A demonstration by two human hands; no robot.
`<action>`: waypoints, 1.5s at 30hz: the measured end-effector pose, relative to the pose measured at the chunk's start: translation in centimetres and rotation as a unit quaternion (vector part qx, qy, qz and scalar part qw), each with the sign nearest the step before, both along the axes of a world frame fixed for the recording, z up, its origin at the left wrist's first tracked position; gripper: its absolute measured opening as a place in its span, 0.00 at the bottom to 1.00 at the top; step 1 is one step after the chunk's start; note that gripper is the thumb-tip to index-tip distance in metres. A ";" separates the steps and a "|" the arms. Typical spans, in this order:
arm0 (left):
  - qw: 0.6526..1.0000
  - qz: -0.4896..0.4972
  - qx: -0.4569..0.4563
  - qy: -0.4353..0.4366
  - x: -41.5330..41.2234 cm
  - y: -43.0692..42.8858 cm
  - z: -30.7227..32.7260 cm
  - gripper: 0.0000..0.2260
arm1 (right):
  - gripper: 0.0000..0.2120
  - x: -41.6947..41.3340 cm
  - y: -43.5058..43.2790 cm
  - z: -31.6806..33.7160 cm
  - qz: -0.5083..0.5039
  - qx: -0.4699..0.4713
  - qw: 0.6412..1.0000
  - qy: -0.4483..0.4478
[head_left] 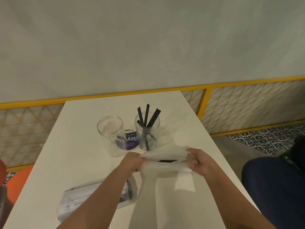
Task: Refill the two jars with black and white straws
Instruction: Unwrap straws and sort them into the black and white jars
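Above the white bench [79, 146], the left grip [134, 162] and right grip [198, 162] each pinch one side of a clear plastic bag [165, 180], holding its mouth stretched wide. Just beyond stand an empty jar [110, 129] and a second jar [147, 138] holding black straws [146, 115]. A packet of white straws [74, 199] lies under the left forearm.

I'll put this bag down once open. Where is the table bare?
Bare table left of the left jar, out to the edge, and behind both jars. A strip right of the black-straw jar is bare too. Crowded: the middle, where left hand and right hand grip the bag, and near left, where the second bag lies.
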State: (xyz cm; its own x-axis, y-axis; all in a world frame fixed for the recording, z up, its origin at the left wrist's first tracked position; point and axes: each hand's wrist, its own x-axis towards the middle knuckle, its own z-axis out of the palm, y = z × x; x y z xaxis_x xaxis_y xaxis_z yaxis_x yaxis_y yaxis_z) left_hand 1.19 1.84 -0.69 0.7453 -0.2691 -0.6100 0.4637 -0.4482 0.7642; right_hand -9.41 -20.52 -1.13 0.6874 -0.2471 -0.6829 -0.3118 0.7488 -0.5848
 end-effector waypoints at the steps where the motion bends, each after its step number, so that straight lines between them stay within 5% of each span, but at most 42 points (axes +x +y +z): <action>1: 0.999 0.036 -0.039 0.010 0.3 0.1 -0.3 0.04 | 0.04 -0.2 0.0 0.2 0.050 -0.049 0.998 0.009; 4: 0.966 0.117 -0.206 0.105 1.1 0.4 -0.8 0.10 | 0.20 -1.0 0.0 0.2 0.156 -0.180 0.969 0.062; 9: 0.887 0.224 -0.322 0.242 1.0 0.8 -1.2 0.07 | 0.05 -0.5 0.1 0.3 0.044 -0.141 0.988 0.050; 15: 0.927 0.146 -0.265 0.223 -0.1 1.1 -1.0 0.06 | 0.13 -0.1 0.3 -0.2 -0.055 -0.035 0.997 0.037; 17: 0.944 0.095 -0.266 0.173 -0.1 1.1 -0.2 0.06 | 0.12 0.1 0.4 -0.4 -0.030 -0.100 0.993 0.060; 20: 0.976 -0.017 -0.217 0.021 -0.3 0.9 0.9 0.12 | 0.03 0.5 0.8 0.5 0.089 -0.362 0.919 0.131; 22: 0.985 -0.100 -0.122 -0.074 -0.4 0.6 1.2 0.17 | 0.12 0.9 1.2 1.1 0.155 -0.506 0.837 0.139; 26: 0.937 -0.213 0.110 -0.253 -0.4 -0.6 0.5 0.14 | 0.17 1.8 4.3 2.6 0.116 -0.751 0.650 -0.008; 28: 0.914 -0.225 0.155 -0.300 -0.7 -0.9 -0.1 0.14 | 0.12 2.3 6.7 3.0 0.124 -0.765 0.623 -0.101; 31: 0.890 -0.267 0.155 -0.334 -1.0 -0.8 -0.7 0.25 | 0.09 3.1 8.9 1.5 0.247 -0.720 0.632 -0.148; 33: 0.890 -0.288 0.157 -0.316 -1.0 -0.6 -0.6 0.31 | 0.11 3.6 9.1 -0.2 0.354 -0.716 0.592 -0.106; 35: 0.890 -0.301 0.166 -0.299 -1.0 -0.2 -0.4 0.34 | 0.15 3.8 8.8 -1.5 0.439 -0.734 0.517 -0.042; 38: 0.893 -0.305 0.163 -0.286 -0.7 0.3 -0.3 0.37 | 0.27 3.7 8.4 -2.4 0.484 -0.755 0.441 -0.012; 45: 0.905 -0.288 0.152 -0.275 -0.6 0.4 -0.1 0.39 | 0.25 4.0 8.0 -2.7 0.475 -0.780 0.406 0.023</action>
State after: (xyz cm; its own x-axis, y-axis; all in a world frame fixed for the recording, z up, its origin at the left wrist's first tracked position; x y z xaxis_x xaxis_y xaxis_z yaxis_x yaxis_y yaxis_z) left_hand 0.63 2.29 -0.79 0.7477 -0.5920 -0.3008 -0.3270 -0.7225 0.6092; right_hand -5.44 -12.51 -3.84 0.9742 -0.0415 -0.2220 -0.0635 -0.9936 -0.0930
